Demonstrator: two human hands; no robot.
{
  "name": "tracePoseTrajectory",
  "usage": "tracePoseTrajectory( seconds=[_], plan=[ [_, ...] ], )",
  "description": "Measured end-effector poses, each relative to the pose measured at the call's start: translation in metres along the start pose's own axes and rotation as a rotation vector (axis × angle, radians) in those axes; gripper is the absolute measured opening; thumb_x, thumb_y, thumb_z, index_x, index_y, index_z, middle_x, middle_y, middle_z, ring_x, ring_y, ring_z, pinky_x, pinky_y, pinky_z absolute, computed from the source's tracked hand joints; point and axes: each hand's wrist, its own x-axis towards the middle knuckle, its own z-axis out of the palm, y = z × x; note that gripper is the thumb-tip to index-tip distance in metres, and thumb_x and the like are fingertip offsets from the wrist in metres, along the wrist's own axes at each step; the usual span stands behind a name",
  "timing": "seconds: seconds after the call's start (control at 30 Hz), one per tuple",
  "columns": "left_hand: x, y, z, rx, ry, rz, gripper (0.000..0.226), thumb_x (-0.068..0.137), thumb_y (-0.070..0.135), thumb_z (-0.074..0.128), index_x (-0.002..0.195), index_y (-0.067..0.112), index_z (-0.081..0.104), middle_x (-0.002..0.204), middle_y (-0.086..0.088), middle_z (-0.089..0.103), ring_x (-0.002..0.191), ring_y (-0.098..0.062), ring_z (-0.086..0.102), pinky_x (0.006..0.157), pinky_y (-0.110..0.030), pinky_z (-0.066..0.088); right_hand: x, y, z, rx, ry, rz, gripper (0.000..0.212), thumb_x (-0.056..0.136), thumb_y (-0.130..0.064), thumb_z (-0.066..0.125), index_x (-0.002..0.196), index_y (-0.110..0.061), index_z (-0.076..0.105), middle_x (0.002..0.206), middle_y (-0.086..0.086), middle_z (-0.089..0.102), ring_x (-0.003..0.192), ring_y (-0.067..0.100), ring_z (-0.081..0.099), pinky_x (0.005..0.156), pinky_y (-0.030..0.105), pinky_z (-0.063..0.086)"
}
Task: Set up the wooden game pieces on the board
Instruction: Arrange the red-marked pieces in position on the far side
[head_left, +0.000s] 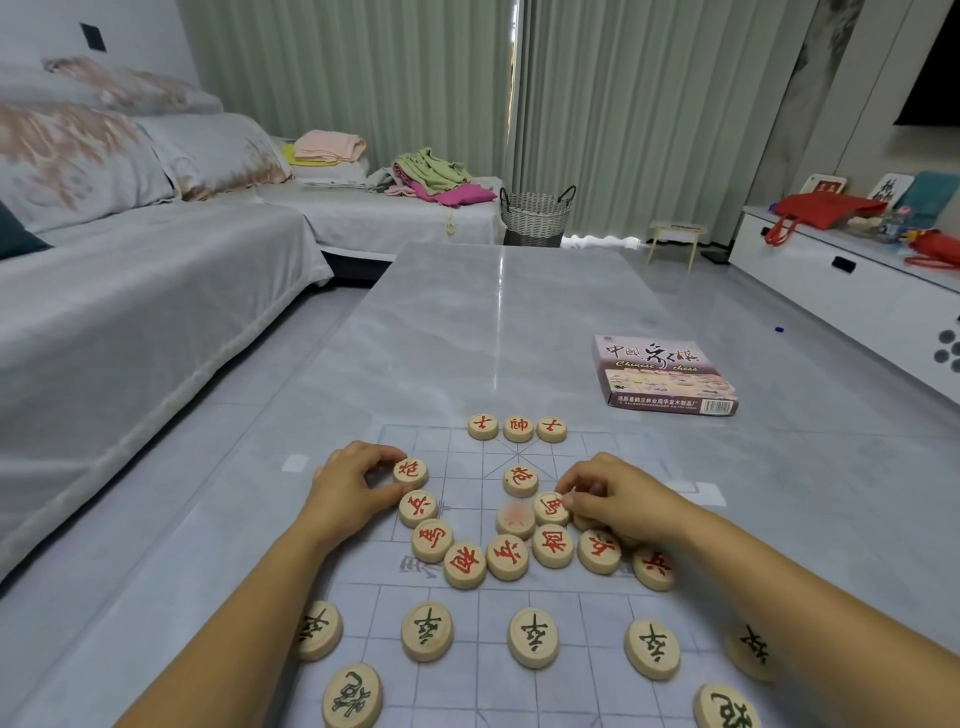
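A thin translucent game board (467, 597) with a printed grid lies on the grey table. Round wooden pieces lie on it. Three red-lettered pieces (517, 428) line the far edge. My left hand (349, 488) pinches a red-lettered piece (410, 472) at the board's left side. My right hand (618, 499) grips another red-lettered piece (551, 508) near the middle. Several loose red pieces (508, 556) are bunched between my hands, one of them blurred. Black-lettered pieces (533, 637) stand in a row nearer to me, and two more sit at the bottom edge.
The game's box (665, 375) lies on the table (467, 322) to the far right. A grey sofa (130, 280) runs along the left. A woven basket (536, 215) stands beyond the table, and a white cabinet (841, 291) stands at the right.
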Motion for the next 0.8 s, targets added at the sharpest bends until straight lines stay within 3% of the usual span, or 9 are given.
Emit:
tracePoseTrajectory(
  seconds=[0.13,0.2,0.33,0.4,0.5,0.6,0.7,0.8],
  plan=[
    [-0.001,0.002,0.0,-0.004,0.004,-0.019,0.032,0.076,0.031,0.072,0.106,0.028,0.063,0.101,0.007,0.055,0.103,-0.018,0.051,0.094,-0.041,0.044,-0.005,0.002,-0.005,0.207,0.012,0.034,0.012,0.093,-0.023,0.05,0.091,-0.03,0.06,0.088,0.0,0.058,0.068,0.016,0.051,0.058,0.024,0.042],
    [-0.001,0.003,0.0,-0.006,0.009,-0.02,0.033,0.076,0.03,0.073,0.107,0.026,0.064,0.1,0.006,0.054,0.103,-0.018,0.051,0.094,-0.04,0.044,-0.005,0.001,-0.008,0.217,0.059,0.048,0.014,0.093,-0.022,0.049,0.089,-0.031,0.059,0.08,-0.004,0.06,0.063,0.013,0.051,0.054,0.022,0.041],
    [-0.002,0.005,-0.001,-0.015,0.003,-0.028,0.033,0.076,0.03,0.072,0.107,0.026,0.063,0.101,0.005,0.055,0.103,-0.018,0.051,0.093,-0.038,0.045,-0.008,-0.013,-0.005,0.132,0.129,-0.076,0.013,0.09,-0.018,0.054,0.092,-0.029,0.06,0.094,-0.008,0.058,0.081,0.004,0.055,0.069,0.016,0.044],
    [-0.002,0.005,-0.001,-0.022,0.007,-0.034,0.033,0.076,0.029,0.073,0.107,0.024,0.064,0.101,0.005,0.054,0.103,-0.018,0.051,0.093,-0.037,0.045,-0.012,-0.029,0.002,0.024,0.071,-0.169,0.011,0.087,-0.022,0.059,0.097,-0.027,0.062,0.096,-0.007,0.054,0.084,0.005,0.053,0.075,0.017,0.044],
    [-0.003,0.006,-0.001,-0.029,0.002,-0.036,0.035,0.076,0.029,0.072,0.109,0.024,0.063,0.101,0.004,0.054,0.102,-0.017,0.05,0.093,-0.036,0.045,-0.015,-0.055,0.019,-0.214,-0.086,-0.308,0.029,0.084,-0.033,0.062,0.111,-0.023,0.06,0.099,-0.006,0.046,0.094,0.01,0.047,0.085,0.024,0.042],
    [-0.002,0.005,-0.001,-0.024,-0.004,-0.033,0.036,0.076,0.03,0.072,0.11,0.024,0.062,0.102,0.006,0.054,0.102,-0.016,0.05,0.092,-0.035,0.045,-0.016,-0.074,0.035,-0.332,-0.136,-0.325,0.045,0.08,-0.044,0.063,0.12,-0.025,0.054,0.102,-0.006,0.041,0.095,0.01,0.038,0.083,0.028,0.039],
    [-0.001,0.001,-0.002,-0.027,-0.011,-0.025,0.035,0.075,0.029,0.073,0.108,0.026,0.063,0.103,0.005,0.056,0.102,-0.017,0.052,0.093,-0.038,0.047,-0.019,-0.083,0.039,-0.299,-0.161,-0.298,0.045,0.083,-0.046,0.06,0.121,-0.024,0.054,0.103,-0.005,0.041,0.098,0.012,0.039,0.086,0.03,0.039],
    [-0.001,0.0,-0.002,-0.033,-0.016,-0.02,0.035,0.075,0.029,0.073,0.108,0.026,0.063,0.104,0.004,0.057,0.103,-0.018,0.052,0.093,-0.039,0.046,-0.022,-0.076,0.013,-0.054,-0.08,-0.23,0.031,0.088,-0.035,0.057,0.115,-0.019,0.06,0.1,-0.008,0.049,0.094,0.007,0.05,0.084,0.022,0.042]
  ],
)
